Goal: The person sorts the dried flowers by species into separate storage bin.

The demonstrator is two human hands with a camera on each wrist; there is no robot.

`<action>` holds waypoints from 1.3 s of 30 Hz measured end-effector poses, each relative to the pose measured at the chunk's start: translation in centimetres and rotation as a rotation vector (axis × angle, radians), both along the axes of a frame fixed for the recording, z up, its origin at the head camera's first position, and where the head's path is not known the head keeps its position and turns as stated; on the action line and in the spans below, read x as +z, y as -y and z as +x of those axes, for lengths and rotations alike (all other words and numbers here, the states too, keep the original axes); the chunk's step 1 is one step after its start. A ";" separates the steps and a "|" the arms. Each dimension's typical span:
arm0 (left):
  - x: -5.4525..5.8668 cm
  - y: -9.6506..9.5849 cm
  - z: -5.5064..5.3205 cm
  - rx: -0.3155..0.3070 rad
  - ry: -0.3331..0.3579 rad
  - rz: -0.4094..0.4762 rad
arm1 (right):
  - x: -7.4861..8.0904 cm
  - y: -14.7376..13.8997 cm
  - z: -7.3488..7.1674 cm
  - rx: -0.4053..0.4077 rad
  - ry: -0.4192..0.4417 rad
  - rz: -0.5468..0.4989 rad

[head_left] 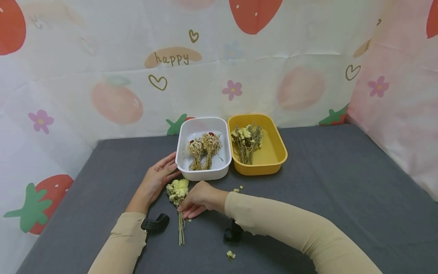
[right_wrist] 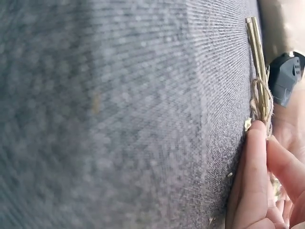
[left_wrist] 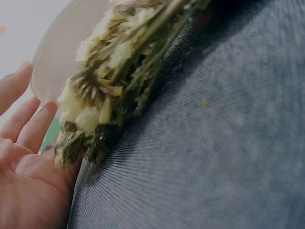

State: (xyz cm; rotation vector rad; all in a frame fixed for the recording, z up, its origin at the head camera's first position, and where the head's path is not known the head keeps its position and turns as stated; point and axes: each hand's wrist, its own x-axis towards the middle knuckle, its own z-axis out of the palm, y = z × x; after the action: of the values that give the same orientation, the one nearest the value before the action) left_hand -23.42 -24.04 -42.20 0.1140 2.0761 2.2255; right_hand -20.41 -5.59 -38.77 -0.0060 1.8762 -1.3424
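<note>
A small bunch of pale yellow dried flowers (head_left: 178, 189) lies in front of the white tray (head_left: 204, 176), its stems towards me. My right hand (head_left: 203, 198) pinches the stems between thumb and fingers. In the right wrist view, thin twine (right_wrist: 262, 95) is tied round the stems just past the fingertips. My left hand (head_left: 155, 183) rests its extended fingers against the white tray's left front corner. The flower heads hang close to the left palm in the left wrist view, and that hand does not hold them. Inside the white tray are two beige dried bunches (head_left: 205, 146) with dark red blooms.
Touching the white tray on its right is a yellow tray (head_left: 273, 146) holding yellow and grey-green dried bunches (head_left: 247, 140). Loose petals (head_left: 230, 255) lie on the dark grey cloth (head_left: 328, 182). A printed curtain (head_left: 205, 76) hangs behind the trays.
</note>
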 end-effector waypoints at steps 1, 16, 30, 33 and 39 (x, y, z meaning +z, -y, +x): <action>0.0 0.0 0.0 0.001 -0.002 -0.001 | -0.1 0.0 -0.1 0.005 0.004 -0.005; -0.2 0.1 -0.1 0.010 -0.002 0.023 | -0.1 -3.2 0.7 0.044 0.049 -0.079; -0.2 0.0 -0.2 -0.005 0.004 0.041 | 4.7 -9.9 2.3 0.121 0.010 -0.237; -0.2 0.0 -0.2 -0.004 0.006 0.041 | 5.9 -11.3 1.8 0.117 -0.020 -0.274; -0.1 0.0 -0.2 0.016 0.026 0.037 | 7.5 -13.8 -0.3 0.082 -0.073 -0.299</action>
State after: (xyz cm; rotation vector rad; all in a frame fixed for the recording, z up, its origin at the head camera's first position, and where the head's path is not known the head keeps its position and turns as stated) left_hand -23.66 -24.03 -42.30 0.0714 2.0307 2.2626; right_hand -20.72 8.22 -31.31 -0.2846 1.6977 -1.5710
